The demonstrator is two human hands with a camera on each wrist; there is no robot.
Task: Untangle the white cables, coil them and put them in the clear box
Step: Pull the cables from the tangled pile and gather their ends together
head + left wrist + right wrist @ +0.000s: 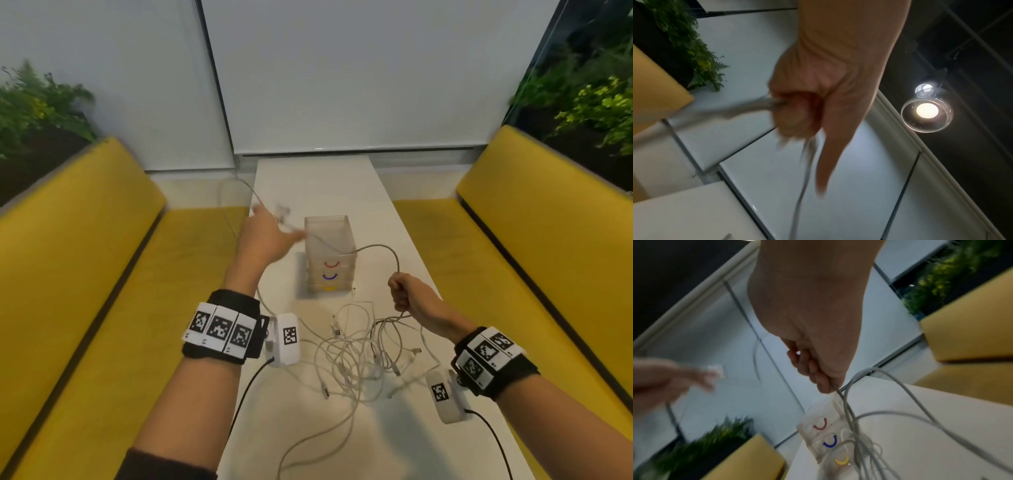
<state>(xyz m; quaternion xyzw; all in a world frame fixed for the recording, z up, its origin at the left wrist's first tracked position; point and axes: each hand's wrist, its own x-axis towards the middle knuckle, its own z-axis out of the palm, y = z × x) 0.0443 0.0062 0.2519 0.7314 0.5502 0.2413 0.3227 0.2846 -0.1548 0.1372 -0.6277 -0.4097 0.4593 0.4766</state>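
Note:
The clear box (329, 253) with red, blue and yellow arcs on its front stands mid-table, also visible in the right wrist view (824, 433). A tangle of white cables (359, 356) lies on the table in front of it. My left hand (270, 236) is raised left of the box, blurred, its fingers curled round one white cable (764, 104). That cable (380, 246) arcs over the box's near corner to my right hand (406, 294), which grips it in a fist above the tangle. Strands hang from that fist (818, 373) down to the pile.
The narrow white table (387, 212) runs away from me between two yellow benches (85, 274) (555, 260). Green plants (41, 102) (589, 102) stand behind the benches. A white blind closes the far end. A lit lamp (927, 111) hangs overhead.

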